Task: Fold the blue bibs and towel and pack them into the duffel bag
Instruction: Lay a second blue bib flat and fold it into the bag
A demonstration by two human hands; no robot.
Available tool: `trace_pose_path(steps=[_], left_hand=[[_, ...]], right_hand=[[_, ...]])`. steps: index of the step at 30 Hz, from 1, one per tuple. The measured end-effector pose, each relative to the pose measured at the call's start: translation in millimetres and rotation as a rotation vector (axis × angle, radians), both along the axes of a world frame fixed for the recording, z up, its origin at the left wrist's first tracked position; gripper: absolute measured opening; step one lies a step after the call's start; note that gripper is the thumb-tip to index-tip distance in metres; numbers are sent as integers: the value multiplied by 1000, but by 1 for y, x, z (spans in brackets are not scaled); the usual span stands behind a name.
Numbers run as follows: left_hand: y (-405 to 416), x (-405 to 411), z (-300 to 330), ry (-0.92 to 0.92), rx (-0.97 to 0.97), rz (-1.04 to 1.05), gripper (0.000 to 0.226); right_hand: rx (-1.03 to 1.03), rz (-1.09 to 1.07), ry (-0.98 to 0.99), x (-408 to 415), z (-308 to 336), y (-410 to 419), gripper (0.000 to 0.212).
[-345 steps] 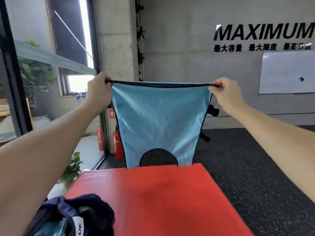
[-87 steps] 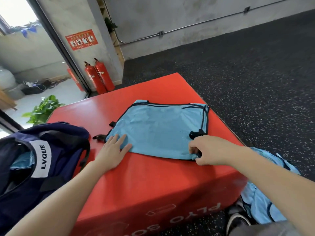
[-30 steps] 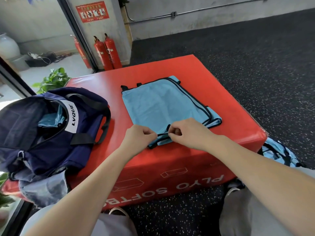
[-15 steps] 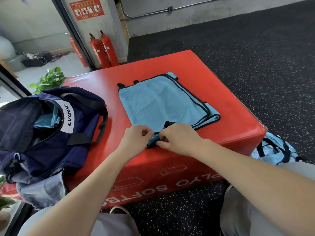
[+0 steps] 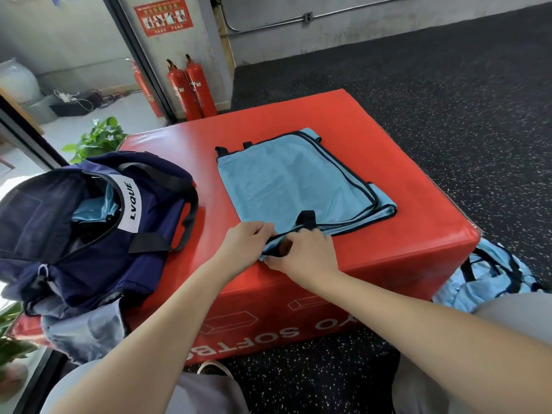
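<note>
A light blue bib (image 5: pixel 294 182) with black trim lies folded flat on the red soft box (image 5: pixel 418 234). My left hand (image 5: pixel 246 245) and my right hand (image 5: pixel 301 252) meet at its near corner, both pinching the bib's edge and a black strap there. To the left on the box sits the navy duffel bag (image 5: pixel 98 222), unzipped, with light blue cloth (image 5: pixel 95 207) showing inside. More blue bibs (image 5: pixel 490 276) lie heaped on the floor at the box's right side.
Red fire extinguishers (image 5: pixel 191 85) stand against the pillar behind the box. A potted plant (image 5: pixel 98 138) grows at the far left by the glass door. Black speckled rubber floor (image 5: pixel 448 100) surrounds the box. My knees show at the bottom.
The bib went from held up in the air to folded flat on the box. Over the last second both hands stayed at its near corner, working the edge and strap.
</note>
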State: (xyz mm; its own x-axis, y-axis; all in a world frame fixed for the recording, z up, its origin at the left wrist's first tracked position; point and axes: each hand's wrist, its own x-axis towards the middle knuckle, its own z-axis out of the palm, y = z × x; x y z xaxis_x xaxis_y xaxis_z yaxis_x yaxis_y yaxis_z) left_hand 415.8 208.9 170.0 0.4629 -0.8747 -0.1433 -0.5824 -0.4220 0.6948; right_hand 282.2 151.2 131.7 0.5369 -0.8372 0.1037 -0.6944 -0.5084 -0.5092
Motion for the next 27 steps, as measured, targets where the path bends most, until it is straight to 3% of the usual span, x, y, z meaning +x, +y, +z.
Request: trace_pose_path(steps=[5, 9, 18, 25, 27], left_hand=[[0, 0, -1, 93, -15, 29, 41], [1, -1, 0, 87, -5, 52, 45], [1, 7, -4, 186, -1, 59, 51], [2, 6, -5, 166, -16, 58, 47], [2, 6, -6, 174, -22, 54, 47]], right_hand=[[232, -48, -55, 3, 8, 2, 35], [481, 92, -186, -6, 20, -11, 29], [653, 136, -371, -16, 16, -1, 27], [522, 126, -456, -15, 13, 5, 24], [581, 147, -458, -15, 13, 5, 23]])
